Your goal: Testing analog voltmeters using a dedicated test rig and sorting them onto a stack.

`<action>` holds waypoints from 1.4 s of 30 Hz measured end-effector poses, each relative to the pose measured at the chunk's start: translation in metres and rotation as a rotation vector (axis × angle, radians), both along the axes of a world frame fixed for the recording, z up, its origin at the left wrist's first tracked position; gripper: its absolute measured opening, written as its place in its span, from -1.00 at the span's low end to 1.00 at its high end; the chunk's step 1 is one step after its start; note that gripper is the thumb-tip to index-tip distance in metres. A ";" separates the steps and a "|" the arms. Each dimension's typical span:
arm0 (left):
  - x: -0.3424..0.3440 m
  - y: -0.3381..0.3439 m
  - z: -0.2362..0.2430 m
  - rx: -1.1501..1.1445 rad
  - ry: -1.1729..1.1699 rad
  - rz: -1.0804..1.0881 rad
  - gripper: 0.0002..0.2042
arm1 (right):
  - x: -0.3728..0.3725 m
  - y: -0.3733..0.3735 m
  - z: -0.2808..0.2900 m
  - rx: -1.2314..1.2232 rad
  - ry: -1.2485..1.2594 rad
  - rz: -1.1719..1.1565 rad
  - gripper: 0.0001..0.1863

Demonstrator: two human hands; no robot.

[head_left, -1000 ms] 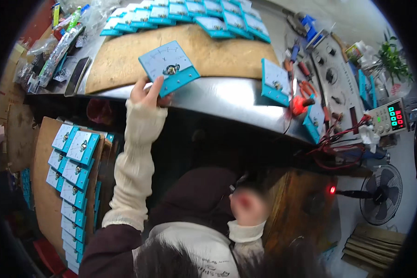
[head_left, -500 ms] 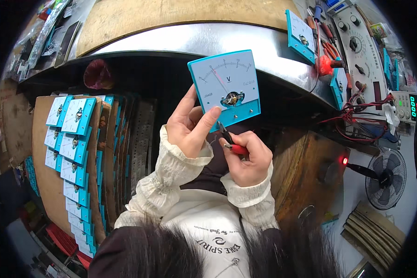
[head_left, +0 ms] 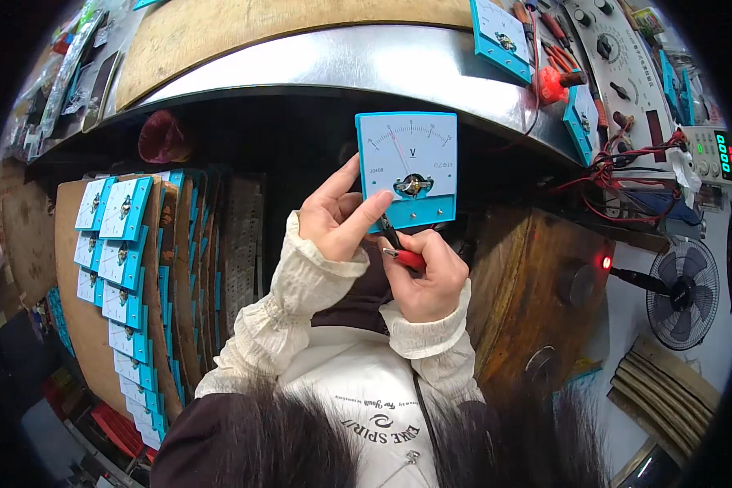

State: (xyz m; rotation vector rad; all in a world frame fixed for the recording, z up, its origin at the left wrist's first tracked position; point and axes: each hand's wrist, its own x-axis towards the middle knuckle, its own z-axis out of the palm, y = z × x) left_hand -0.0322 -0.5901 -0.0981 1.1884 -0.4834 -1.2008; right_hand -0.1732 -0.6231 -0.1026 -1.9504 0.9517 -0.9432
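My left hand [head_left: 342, 213] is closed on the left lower edge of a panel voltmeter [head_left: 409, 163], thumb on its face and fingers behind. The meter has a white dial, a red needle left of the scale's middle, a turquoise rim and an open cutout showing its movement. Below it, my right hand [head_left: 428, 275] pinches a black clip [head_left: 392, 236] and a red clip [head_left: 408, 259] that look like test-lead clips. The black one points up at the meter's lower left corner; whether it touches a terminal there is hidden by my thumb.
At my left, boards [head_left: 80, 305] carry rows of similar meters [head_left: 122, 209]. Ahead runs a metal-edged bench [head_left: 317, 69] with more meters, pliers [head_left: 559, 58] and a red bulb-shaped thing [head_left: 550, 84]. Tangled leads [head_left: 614, 185], a power supply [head_left: 710, 154] and a fan [head_left: 681, 294] are at right.
The meter has turned from a tilt to nearly upright and sits slightly lower and farther right. Both hands keep their grips. The surroundings have shifted a little as the head view moved.
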 end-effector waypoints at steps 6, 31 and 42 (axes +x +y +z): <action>0.010 -0.003 -0.007 0.019 0.065 -0.083 -0.35 | -0.017 0.001 0.000 0.364 -0.184 -0.053 -0.54; 0.012 -0.007 -0.006 -0.011 0.055 -0.006 -0.45 | -0.004 -0.019 0.013 0.011 -0.030 -0.244 -0.11; -0.059 -0.012 0.007 -0.112 -0.319 -0.651 -0.51 | -0.124 0.002 -0.027 -0.052 0.161 -0.647 0.19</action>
